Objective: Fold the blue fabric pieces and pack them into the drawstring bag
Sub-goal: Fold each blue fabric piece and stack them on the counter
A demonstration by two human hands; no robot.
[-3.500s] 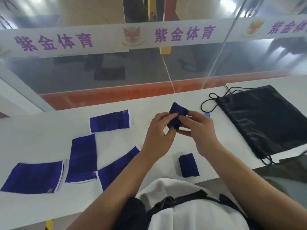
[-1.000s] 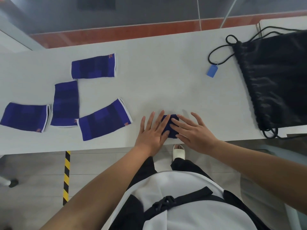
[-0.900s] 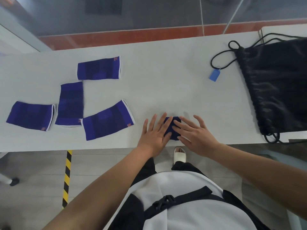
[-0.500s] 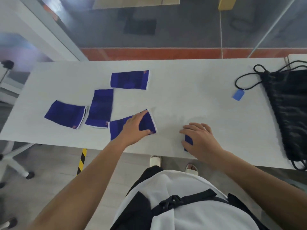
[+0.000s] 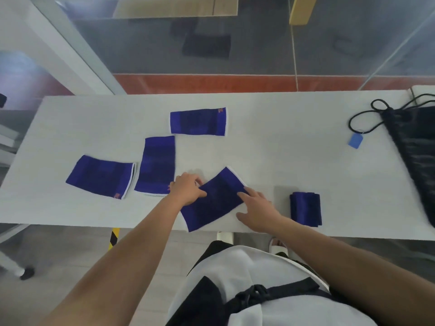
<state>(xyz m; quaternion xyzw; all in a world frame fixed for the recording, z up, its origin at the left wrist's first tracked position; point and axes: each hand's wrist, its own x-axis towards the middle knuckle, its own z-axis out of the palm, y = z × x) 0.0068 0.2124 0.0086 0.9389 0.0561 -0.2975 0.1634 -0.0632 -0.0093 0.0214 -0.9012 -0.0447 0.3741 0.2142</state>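
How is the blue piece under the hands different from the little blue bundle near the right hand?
The piece under the hands lies open as one flat layer; the folded bundle is doubled into a thick, compact block. The flat piece covers more table and shows white edging; the bundle shows none. Both hands, left and right, touch the flat piece; the bundle lies untouched. Both are the same dark blue fabric.

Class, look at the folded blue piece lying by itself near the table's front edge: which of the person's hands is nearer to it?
Right. The right hand lies just left of the folded blue piece, not touching it; the left hand is farther left, beyond the flat blue piece both hands touch.
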